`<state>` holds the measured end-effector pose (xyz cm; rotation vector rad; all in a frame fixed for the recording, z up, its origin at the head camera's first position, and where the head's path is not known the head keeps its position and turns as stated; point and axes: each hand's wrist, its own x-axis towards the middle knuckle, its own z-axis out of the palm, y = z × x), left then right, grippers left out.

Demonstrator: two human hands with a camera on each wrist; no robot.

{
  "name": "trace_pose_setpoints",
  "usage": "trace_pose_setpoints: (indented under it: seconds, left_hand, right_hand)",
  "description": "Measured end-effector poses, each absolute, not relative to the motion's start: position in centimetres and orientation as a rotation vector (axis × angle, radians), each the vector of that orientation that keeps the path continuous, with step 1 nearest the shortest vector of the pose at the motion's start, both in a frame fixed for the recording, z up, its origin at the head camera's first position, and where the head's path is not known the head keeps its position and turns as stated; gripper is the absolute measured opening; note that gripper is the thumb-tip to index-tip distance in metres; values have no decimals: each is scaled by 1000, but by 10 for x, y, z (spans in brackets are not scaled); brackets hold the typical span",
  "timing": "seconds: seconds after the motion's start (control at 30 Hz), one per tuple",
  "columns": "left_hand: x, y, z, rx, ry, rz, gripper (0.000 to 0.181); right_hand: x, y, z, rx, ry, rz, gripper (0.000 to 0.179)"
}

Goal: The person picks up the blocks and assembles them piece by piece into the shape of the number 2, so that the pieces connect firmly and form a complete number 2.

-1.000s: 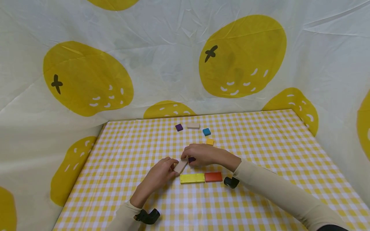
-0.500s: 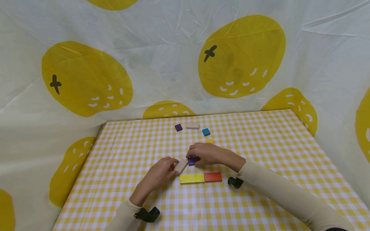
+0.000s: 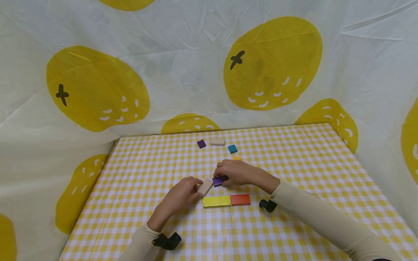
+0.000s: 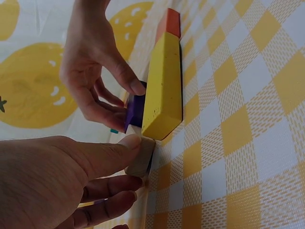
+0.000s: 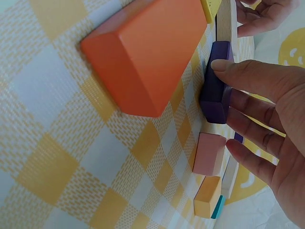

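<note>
My left hand [image 3: 183, 194] pinches a plain wooden block [image 3: 205, 187] that lies slantwise on the cloth, thumb on its near side in the left wrist view. To its right, a purple block [image 3: 218, 180] has one end right at the wooden block's far end. My right hand [image 3: 236, 172] holds that purple block, its thumb [image 5: 226, 67] on the upper face and the other fingers along the far side. In front of both blocks, a long yellow block [image 3: 216, 201] and a red-orange block [image 3: 240, 199] lie end to end in a row.
Farther back on the checked tablecloth [image 3: 294, 163] lie another small purple block [image 3: 201, 144], a plain wooden block [image 3: 217, 142], a teal block [image 3: 232, 149] and an orange-yellow block [image 3: 237, 158]. A pink block [image 5: 209, 153] shows in the right wrist view. A fruit-print curtain [image 3: 189, 72] hangs behind.
My right hand has shifted slightly right and back, uncovering more of the purple block. My left hand stays on the wooden block, almost still.
</note>
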<state>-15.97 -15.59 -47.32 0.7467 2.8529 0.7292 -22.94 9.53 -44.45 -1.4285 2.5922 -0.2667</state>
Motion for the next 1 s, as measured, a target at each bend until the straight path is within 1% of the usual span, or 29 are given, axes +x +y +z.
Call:
trace_pose_setpoints:
  seconds: [0.27, 0.63, 0.83, 1.0]
  left_hand:
    - [-161, -154, -473, 714, 2844, 739, 37]
    - [-162, -152, -474, 682, 2865, 718, 46]
    - [-164, -151, -471, 706, 2832, 678, 54]
    - [-166, -151, -468, 699, 2797, 656, 54]
  right_hand:
    - [-230, 97, -444, -1458, 2605, -276, 33]
    - [-231, 90, -445, -1490, 2622, -269, 30]
    - [-230, 89, -446, -1494, 2630, -255, 31]
    - [-230, 89, -446, -1492, 2630, -251, 31]
